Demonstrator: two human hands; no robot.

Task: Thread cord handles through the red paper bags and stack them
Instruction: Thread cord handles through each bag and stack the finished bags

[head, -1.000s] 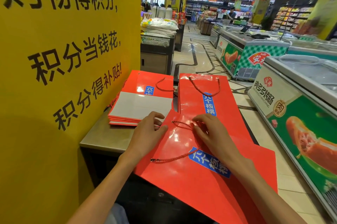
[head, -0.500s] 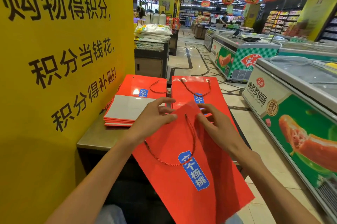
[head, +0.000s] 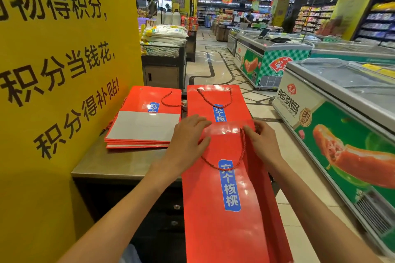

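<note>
I hold a flat red paper bag [head: 226,209] with a blue label by its top edge; it hangs down in front of the counter. A red cord handle [head: 240,155] loops across its front. My left hand [head: 188,138] grips the bag's top left corner, thumb on the front. My right hand [head: 259,136] pinches the top edge at the right, where the cord enters. A second red bag with a cord handle [head: 213,100] lies flat on the counter behind. A stack of flat red bags [head: 145,117] lies to its left.
A steel counter [head: 111,164] stands against a yellow sign wall [head: 64,70] on the left. Chest freezers [head: 342,102] line the right side of the tiled aisle [head: 213,68]. A wire bin with white sacks [head: 164,48] stands beyond the counter.
The held bag has swung from slanting to hanging straight down, label upright. Both hands rose to its top edge, and the cord loop now hangs across the front.
</note>
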